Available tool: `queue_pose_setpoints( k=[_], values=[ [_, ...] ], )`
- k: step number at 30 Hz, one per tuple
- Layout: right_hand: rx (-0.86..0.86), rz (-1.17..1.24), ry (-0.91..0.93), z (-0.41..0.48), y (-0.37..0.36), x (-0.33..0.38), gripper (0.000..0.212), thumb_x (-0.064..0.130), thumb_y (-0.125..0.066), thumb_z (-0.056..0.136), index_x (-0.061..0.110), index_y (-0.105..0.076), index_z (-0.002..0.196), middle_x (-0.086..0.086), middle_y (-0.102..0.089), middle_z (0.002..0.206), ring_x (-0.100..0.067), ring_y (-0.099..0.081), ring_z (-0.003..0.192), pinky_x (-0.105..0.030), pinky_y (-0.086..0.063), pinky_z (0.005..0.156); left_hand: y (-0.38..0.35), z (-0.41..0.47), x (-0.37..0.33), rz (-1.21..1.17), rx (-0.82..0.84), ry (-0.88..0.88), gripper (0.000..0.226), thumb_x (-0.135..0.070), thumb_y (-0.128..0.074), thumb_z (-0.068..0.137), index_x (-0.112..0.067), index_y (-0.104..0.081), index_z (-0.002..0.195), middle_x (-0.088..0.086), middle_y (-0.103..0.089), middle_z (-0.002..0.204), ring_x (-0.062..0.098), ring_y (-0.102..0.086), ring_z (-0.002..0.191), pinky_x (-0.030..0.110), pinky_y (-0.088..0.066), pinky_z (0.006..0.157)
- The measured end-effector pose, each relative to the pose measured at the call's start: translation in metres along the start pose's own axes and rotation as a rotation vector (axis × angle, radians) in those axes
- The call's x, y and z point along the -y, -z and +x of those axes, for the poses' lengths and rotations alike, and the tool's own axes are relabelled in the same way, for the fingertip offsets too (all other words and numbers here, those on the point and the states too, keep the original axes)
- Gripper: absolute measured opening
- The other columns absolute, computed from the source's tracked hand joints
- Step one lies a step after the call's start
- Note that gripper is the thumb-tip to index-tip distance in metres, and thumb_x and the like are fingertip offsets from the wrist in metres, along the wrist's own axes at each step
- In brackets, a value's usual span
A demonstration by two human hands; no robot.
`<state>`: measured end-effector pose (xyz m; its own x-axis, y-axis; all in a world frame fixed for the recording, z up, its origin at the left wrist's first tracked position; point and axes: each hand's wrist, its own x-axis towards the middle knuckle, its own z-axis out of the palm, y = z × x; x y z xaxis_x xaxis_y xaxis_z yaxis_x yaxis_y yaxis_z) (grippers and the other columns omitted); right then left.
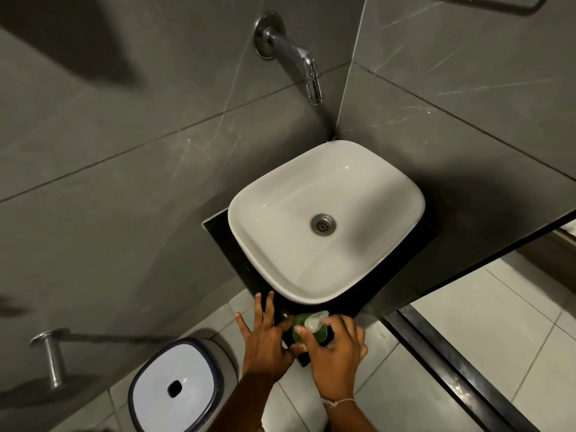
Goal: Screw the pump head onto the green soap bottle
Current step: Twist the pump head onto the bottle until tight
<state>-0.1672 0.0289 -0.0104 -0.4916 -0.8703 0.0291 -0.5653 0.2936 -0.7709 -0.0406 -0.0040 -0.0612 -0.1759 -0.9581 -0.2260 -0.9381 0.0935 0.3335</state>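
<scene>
Green soap bottle (307,332) upright on the dark counter (243,260), at its near corner below the white basin (271,188).

Its whitish pump head (314,321) sits on top, the right hand (335,353) closed round it; the left hand (266,336) rests beside the bottle, fingers spread. A white-lidded bin (176,386) stands on the floor to the left.

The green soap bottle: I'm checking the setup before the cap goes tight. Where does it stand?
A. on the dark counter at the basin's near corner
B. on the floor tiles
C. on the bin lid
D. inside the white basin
A: the green soap bottle stands on the dark counter just in front of the white basin, between both hands.
</scene>
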Motion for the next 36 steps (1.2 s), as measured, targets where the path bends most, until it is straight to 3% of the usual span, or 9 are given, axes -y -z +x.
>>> queue_pose_setpoints(
  k=[5,9,13,17,20,24,29,34,36],
  values=[
    [0.006,-0.077,-0.1,0.004,-0.006,0.01,0.056,0.073,-0.07,0.05,0.03,-0.047,0.078,0.01,-0.049,0.089,-0.017,-0.044,0.098,-0.037,-0.026,0.079,0.0,0.0,-0.002,-0.015,-0.011,0.015,0.039,-0.052,-0.065,0.071,-0.037,-0.062,0.107,-0.001,0.004,0.162,0.019,0.034,0.14,0.069,0.013,0.11],
    [0.087,-0.028,-0.03,-0.002,-0.002,-0.003,0.062,0.08,-0.062,0.054,0.049,-0.055,0.107,0.022,-0.047,0.109,-0.006,-0.035,0.109,-0.036,-0.023,0.088,0.001,0.001,-0.002,-0.019,-0.004,0.005,0.051,-0.052,-0.058,0.072,-0.042,-0.054,0.122,0.001,0.005,0.162,0.02,0.036,0.139,0.07,0.014,0.11],
    [0.037,0.031,-0.033,0.001,-0.001,-0.002,0.033,0.062,-0.075,0.057,0.05,-0.059,0.084,0.026,-0.05,0.102,-0.016,-0.044,0.111,-0.036,-0.023,0.085,0.002,0.001,-0.002,0.013,0.016,-0.002,0.052,-0.064,-0.057,0.072,-0.041,-0.057,0.118,-0.002,0.01,0.161,0.022,0.034,0.14,0.067,0.019,0.109],
    [0.023,-0.089,-0.081,0.007,-0.007,0.009,0.053,0.067,-0.076,0.051,0.028,-0.054,0.08,0.007,-0.055,0.099,-0.022,-0.045,0.107,-0.042,-0.031,0.085,0.002,0.001,-0.002,0.008,0.0,0.003,0.035,-0.054,-0.067,0.07,-0.037,-0.063,0.101,0.0,0.003,0.162,0.021,0.031,0.141,0.069,0.013,0.111],
    [0.084,-0.082,0.003,0.005,-0.002,0.002,0.054,0.067,-0.075,0.054,0.038,-0.061,0.097,0.015,-0.05,0.11,-0.011,-0.036,0.115,-0.041,-0.028,0.091,0.002,0.001,-0.001,-0.017,-0.011,-0.006,0.042,-0.049,-0.067,0.07,-0.04,-0.06,0.111,0.002,0.0,0.162,0.021,0.031,0.141,0.07,0.012,0.11],
    [0.094,-0.056,0.095,0.005,0.005,-0.007,0.047,0.031,-0.084,0.062,0.054,-0.063,0.097,0.025,-0.049,0.109,-0.018,-0.043,0.119,-0.04,-0.027,0.092,0.001,0.001,-0.001,0.002,-0.008,-0.02,0.055,-0.062,-0.063,0.071,-0.04,-0.056,0.12,-0.001,0.006,0.162,0.023,0.031,0.142,0.067,0.02,0.108],
    [0.047,-0.056,-0.077,0.011,-0.002,0.009,0.051,0.066,-0.077,0.048,0.028,-0.052,0.072,0.009,-0.055,0.098,-0.021,-0.045,0.111,-0.049,-0.033,0.092,-0.001,0.0,-0.001,-0.034,-0.046,-0.014,0.035,-0.052,-0.068,0.069,-0.036,-0.064,0.099,0.0,-0.004,0.162,0.022,0.026,0.143,0.07,0.011,0.11],
    [0.099,-0.031,0.051,-0.002,0.001,-0.006,0.054,0.074,-0.063,0.059,0.049,-0.06,0.107,0.02,-0.05,0.117,-0.01,-0.032,0.125,-0.038,-0.02,0.098,-0.003,0.001,0.0,-0.021,-0.05,-0.015,0.048,-0.055,-0.056,0.07,-0.038,-0.059,0.114,0.003,-0.003,0.162,0.022,0.03,0.142,0.07,0.014,0.109],
    [0.064,-0.025,0.056,-0.002,0.004,-0.008,0.038,0.064,-0.069,0.062,0.055,-0.062,0.099,0.022,-0.051,0.116,-0.014,-0.036,0.126,-0.035,-0.018,0.096,-0.004,0.001,0.0,0.0,-0.036,-0.021,0.054,-0.062,-0.055,0.07,-0.038,-0.058,0.118,0.0,0.002,0.162,0.023,0.029,0.143,0.067,0.02,0.108]
  ],
)
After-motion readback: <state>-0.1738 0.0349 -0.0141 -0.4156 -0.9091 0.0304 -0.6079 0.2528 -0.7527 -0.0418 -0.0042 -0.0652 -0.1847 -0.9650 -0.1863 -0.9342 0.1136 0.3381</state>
